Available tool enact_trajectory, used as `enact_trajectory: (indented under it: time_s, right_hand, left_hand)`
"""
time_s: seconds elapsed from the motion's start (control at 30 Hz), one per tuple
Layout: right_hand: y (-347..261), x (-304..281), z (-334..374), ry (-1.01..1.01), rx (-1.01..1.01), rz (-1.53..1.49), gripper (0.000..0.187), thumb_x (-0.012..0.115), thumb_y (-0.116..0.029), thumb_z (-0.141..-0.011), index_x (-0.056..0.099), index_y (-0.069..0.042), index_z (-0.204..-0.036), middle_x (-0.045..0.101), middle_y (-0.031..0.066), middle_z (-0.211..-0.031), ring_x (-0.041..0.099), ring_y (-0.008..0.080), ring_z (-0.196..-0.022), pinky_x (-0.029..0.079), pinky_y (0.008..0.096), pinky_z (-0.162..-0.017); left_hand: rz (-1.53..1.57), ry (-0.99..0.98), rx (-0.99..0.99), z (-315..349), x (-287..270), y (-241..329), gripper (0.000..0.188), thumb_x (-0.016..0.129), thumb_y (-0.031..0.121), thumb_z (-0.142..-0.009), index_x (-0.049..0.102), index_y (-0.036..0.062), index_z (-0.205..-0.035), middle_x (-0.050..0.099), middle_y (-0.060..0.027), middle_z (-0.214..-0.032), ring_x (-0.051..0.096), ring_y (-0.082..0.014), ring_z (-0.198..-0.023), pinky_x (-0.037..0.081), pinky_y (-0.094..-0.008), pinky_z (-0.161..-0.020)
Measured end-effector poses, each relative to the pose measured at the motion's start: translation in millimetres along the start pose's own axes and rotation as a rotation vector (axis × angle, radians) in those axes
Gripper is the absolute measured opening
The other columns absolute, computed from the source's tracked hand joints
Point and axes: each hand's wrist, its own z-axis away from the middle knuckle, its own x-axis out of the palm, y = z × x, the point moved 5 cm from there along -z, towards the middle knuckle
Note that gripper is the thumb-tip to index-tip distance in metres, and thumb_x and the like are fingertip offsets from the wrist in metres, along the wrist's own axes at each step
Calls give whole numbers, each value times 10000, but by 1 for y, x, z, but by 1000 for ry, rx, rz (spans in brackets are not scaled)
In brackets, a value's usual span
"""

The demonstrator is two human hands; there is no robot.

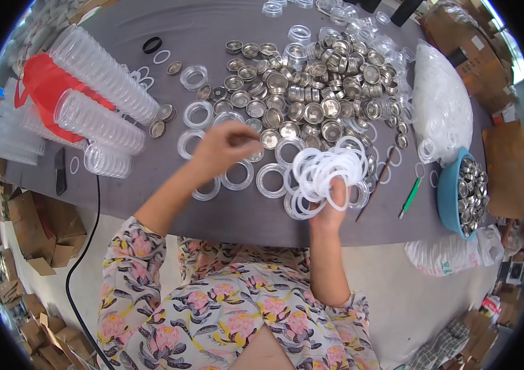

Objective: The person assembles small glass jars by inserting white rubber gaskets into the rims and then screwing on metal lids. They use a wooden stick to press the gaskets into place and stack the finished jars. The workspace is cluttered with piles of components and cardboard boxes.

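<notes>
My right hand (331, 205) holds up a bunch of several thin white rings (327, 169) above the front of the grey table (212, 31). My left hand (225, 145) hovers over clear round lids (238, 175) laid flat in rows, its fingers pinched together; whether it holds something I cannot tell. Behind both hands lies a big heap of small round metal tins (311, 80). More clear lids (198, 114) lie left of the heap.
Stacked columns of clear lids (105, 74) lie at the left by a red bag (40, 86). A blue bowl of metal tins (465, 191) and a white bag of rings (441, 105) are at the right. A green pen (411, 196) and a black cable (86, 246) are near the front edge.
</notes>
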Motion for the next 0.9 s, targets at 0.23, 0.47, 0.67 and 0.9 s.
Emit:
enact_trajectory:
  time_s: [0.23, 0.47, 0.67, 0.9]
  right_hand:
    - [6, 5, 8, 81, -11, 19, 372, 517, -109, -762, 507, -28, -1125, 607, 76, -956, 619, 160, -803, 512, 267, -631]
    - [13, -25, -2, 222, 34, -48, 327, 514, -219, -812, 537, -60, -1097, 637, 61, -879, 620, 119, -621, 428, 180, -387]
    - [6, -32, -3, 185, 79, -100, 307, 507, -184, -777, 538, -68, -1060, 616, 56, -883, 582, 114, -604, 434, 197, -403]
    - [-9, -10, 3, 199, 47, -88, 310, 470, -163, -822, 534, -48, -1102, 614, 65, -917, 623, 143, -731, 536, 245, -537]
  left_hand:
    - [185, -120, -13, -1, 58, 11, 157, 688, 82, -788, 677, -5, -919, 572, 8, -809, 513, -30, -706, 390, -183, -589]
    - [531, 28, -234, -7, 47, 2, 155, 682, 127, -799, 689, 10, -900, 614, 7, -703, 511, -38, -582, 389, -196, -517]
    - [416, 194, -263, -50, -36, -34, 205, 669, 213, -817, 692, 34, -915, 627, 14, -704, 497, -35, -552, 357, -185, -487]
    - [-36, 489, -85, -92, -123, -78, 226, 670, 201, -794, 688, 6, -908, 642, -32, -719, 566, -94, -620, 448, -246, -577]
